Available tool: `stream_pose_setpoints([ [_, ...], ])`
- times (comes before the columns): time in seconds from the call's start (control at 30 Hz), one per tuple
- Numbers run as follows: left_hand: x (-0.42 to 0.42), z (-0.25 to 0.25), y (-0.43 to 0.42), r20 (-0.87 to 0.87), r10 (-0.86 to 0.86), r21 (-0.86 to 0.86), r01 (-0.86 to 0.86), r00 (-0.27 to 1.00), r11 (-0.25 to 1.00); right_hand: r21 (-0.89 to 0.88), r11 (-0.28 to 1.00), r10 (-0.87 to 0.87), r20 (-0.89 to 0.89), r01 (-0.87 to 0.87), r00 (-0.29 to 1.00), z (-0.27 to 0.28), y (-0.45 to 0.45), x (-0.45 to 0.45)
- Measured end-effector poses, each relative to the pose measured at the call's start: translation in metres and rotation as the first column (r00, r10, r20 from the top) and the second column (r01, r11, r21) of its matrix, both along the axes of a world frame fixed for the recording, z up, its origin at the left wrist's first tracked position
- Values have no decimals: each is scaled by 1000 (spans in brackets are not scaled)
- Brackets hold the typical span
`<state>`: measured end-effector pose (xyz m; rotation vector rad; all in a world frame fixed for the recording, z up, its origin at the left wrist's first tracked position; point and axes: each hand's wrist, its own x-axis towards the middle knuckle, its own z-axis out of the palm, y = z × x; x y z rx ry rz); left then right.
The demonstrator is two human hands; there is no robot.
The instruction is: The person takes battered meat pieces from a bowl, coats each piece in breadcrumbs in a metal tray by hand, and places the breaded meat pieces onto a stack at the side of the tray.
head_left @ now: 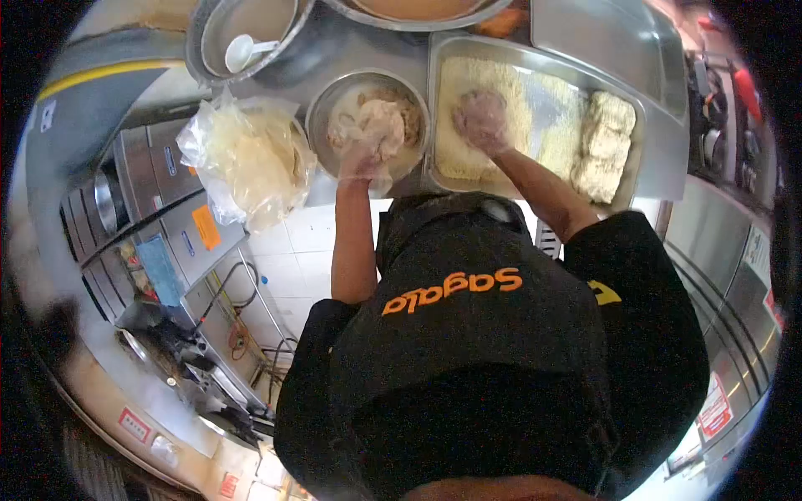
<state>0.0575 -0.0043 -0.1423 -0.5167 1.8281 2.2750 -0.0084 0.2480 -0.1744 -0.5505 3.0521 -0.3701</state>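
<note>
My left hand [364, 159], in a clear plastic glove, is inside a round metal bowl [314, 125]. Its fingers close on a pale, wet piece of raw meat [386, 123], which looks like chicken. Cloudy liquid and more pieces lie around it. My right hand [481, 119], also gloved, rests palm down with fingers spread on pale yellow breadcrumbs [468, 75] in a large metal tray [639, 138]. At the tray's right end sit several crumb-coated pieces [606, 146] in a row.
Left of the bowl stands an open plastic bag [251, 159] with pale contents. Behind it, a large metal pot [196, 46] holds a white scoop [241, 52]. Another wide basin [418, 23] is at the back. A metal lid or pan [610, 50] lies behind the tray.
</note>
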Motion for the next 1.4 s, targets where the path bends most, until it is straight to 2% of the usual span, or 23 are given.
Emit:
stream_pose_setpoints([
  [0.03, -15, 4, 1, -220, -250, -429, 137, 943, 893, -9, 999, -34, 0, 34, 999, -1, 0, -21],
  [0.1, -33, -13, 1, -228, -368, -524, 205, 901, 827, -1, 997, -75, 36, 75, 997, -20, 9, -51],
  [0.13, -24, -44, -8, -60, -236, -193, 221, 970, 956, 5, 995, -98, 69, 98, 993, -25, 8, -49],
  [0.2, -20, -50, -16, 74, -163, 128, 153, 984, 980, 23, 987, -163, 103, 162, 981, -28, 2, -54],
  [0.23, -24, -29, -11, 5, -171, 112, 170, 985, 979, 35, 979, -206, 109, 203, 973, -28, -1, -57],
  [0.33, -12, -32, -16, 97, -302, -397, 315, 948, 862, -12, 977, -209, 72, 211, 975, -51, 3, -50],
  [0.4, -43, -27, -4, 147, -167, -397, 213, 975, 893, 28, 967, -254, 75, 253, 964, -31, 5, -56],
  [0.47, -29, 12, 16, 335, 130, 69, -161, 933, 985, 8, 983, -183, 2, 183, 983, 7, 0, -29],
  [0.5, -25, 13, 11, 279, 15, -201, 43, 960, 979, 26, 986, -167, -14, 167, 986, 17, -2, -23],
  [0.53, -25, 13, 7, 255, -123, -457, 231, 959, 859, 47, 986, -156, -35, 157, 987, 24, -3, -20],
  [0.6, -21, 11, 2, 220, -219, -473, 300, 951, 828, 71, 983, -162, -106, 170, 981, 19, -5, -12],
  [0.67, -19, -5, 3, 152, -122, 34, 118, 981, 992, 80, 969, -210, -223, 233, 952, -2, -5, -14],
  [0.77, -13, -33, -7, 148, -36, 500, -43, 988, 865, -171, 932, -305, 102, 319, 947, -16, 17, -23],
  [0.83, -11, -7, -7, 136, -100, 402, 37, 986, 915, -162, 966, -118, 420, 202, 900, -46, 42, -33],
  [0.9, -11, 15, -2, 62, -156, 355, 124, 986, 927, -438, 880, 188, 674, 182, 714, -10, 60, -30],
  [0.97, -8, 22, 6, -83, -173, 367, 192, 981, 910, -333, 940, 207, 735, 77, 645, 50, 55, -17],
  [1.0, -7, 24, 10, -32, -122, 392, 125, 992, 911, -383, 898, 190, 781, 216, 594, 13, 65, -11],
  [1.07, 0, 30, 11, 87, -4, 424, -34, 996, 905, -403, 888, 198, 770, 223, 606, -1, 72, -18],
  [1.13, 0, 39, 9, 130, -183, -181, 205, 974, 962, -379, 923, 213, 651, 69, 729, 8, 77, -24],
  [1.2, 0, 35, 5, 156, -221, -425, 267, 963, 865, -437, 894, 161, 525, 101, 836, 64, 71, -22],
  [1.23, 3, 16, 0, 127, -186, -383, 221, 974, 897, -493, 856, 107, 464, 156, 879, 87, 69, -19],
  [1.27, 6, -8, -5, 98, -149, -337, 174, 984, 925, -312, 926, -28, 502, 211, 865, 50, 83, -32],
  [1.4, 7, -58, -10, 64, -5, -109, 12, 998, 994, -164, 975, -82, 358, 149, 930, 98, 74, -33],
])
